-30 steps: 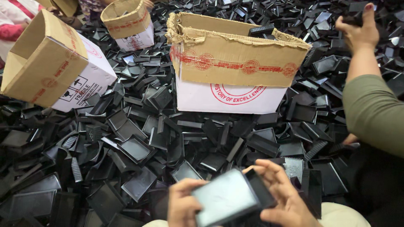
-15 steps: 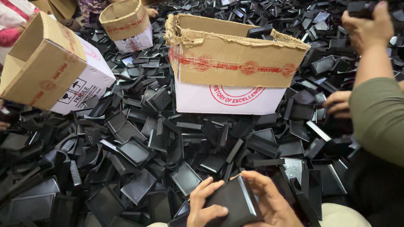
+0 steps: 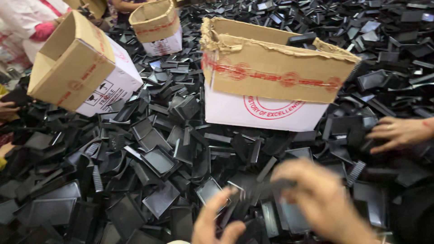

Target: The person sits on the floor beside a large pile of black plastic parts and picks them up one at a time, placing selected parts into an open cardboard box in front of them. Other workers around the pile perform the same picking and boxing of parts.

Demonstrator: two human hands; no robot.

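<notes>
Black flat plastic trays (image 3: pixel 158 160) carpet the whole floor beyond my fingers, my blurred right hand (image 3: pixel 323 199) seemingly pinching one dark piece (image 3: pixel 278 184) though I cannot tell its grip, my left hand (image 3: pixel 217 221) half-open beside it, torn cardboard box (image 3: pixel 275 77) ahead, a co-worker's hand (image 3: pixel 398 133) rightward.

Black trays (image 3: pixel 158 160): glossy moulded plastic, smooth | big carton (image 3: pixel 275 77): matt brown cardboard, torn rough rim, white printed base | left carton (image 3: pixel 77 68): matt cardboard
</notes>
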